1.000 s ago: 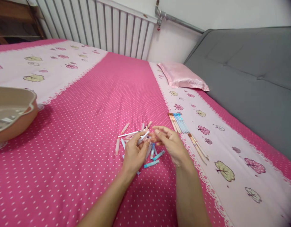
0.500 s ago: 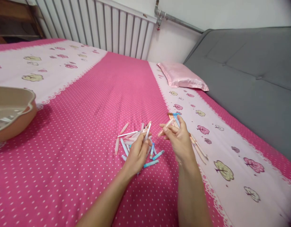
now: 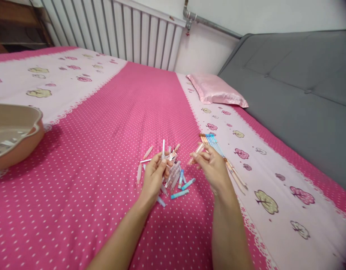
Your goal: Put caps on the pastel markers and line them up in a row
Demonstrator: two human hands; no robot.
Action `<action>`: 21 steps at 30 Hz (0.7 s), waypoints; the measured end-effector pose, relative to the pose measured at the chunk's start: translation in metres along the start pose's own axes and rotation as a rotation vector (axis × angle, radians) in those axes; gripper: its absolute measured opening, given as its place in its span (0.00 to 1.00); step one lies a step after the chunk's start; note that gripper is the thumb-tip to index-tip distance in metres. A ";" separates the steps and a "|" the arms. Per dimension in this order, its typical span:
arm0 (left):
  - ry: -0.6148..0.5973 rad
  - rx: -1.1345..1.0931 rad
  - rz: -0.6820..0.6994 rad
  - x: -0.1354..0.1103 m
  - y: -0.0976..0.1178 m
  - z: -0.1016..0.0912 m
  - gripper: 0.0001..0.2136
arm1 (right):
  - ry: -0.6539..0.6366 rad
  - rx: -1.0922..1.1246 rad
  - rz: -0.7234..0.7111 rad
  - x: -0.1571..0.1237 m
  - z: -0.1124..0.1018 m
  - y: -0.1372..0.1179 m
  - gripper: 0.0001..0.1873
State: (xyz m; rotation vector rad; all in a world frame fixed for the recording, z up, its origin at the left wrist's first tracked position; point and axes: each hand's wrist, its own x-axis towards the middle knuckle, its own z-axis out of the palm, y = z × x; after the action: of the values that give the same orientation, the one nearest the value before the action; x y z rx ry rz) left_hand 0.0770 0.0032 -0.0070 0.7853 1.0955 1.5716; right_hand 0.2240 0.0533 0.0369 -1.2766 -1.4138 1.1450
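Head view: my left hand (image 3: 153,180) pinches a white stick (image 3: 163,147), my right hand (image 3: 214,169) a pinkish tube (image 3: 199,148), likely light, best held midway.

A pink pillow (image 3: 217,89) lies near the grey headboard (image 3: 296,75), a white radiator (image 3: 137,33) and pipe (image 3: 217,26) beyond

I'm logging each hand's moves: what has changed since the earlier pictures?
The right hand has moved rightward, away from the left hand, and now plainly holds a pink piece. The left hand has shifted slightly left; its white stick, slanted right before, now points nearly straight up in the picture. The row of pens, basin and pillow stayed put.
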 end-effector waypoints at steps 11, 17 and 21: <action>-0.127 0.063 -0.107 -0.005 -0.003 0.007 0.13 | 0.015 -0.162 -0.023 0.005 -0.005 0.009 0.33; -0.148 -0.114 -0.163 -0.004 -0.006 0.006 0.15 | -0.105 -0.599 0.092 0.014 -0.003 0.028 0.28; -0.157 -0.188 -0.208 -0.003 -0.004 0.007 0.15 | -0.172 -0.577 0.118 0.019 0.000 0.037 0.28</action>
State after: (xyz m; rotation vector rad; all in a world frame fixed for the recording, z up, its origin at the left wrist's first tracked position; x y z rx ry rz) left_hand 0.0850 0.0024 -0.0077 0.6349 0.8723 1.3893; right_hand 0.2292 0.0734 0.0010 -1.7061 -1.9058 0.9716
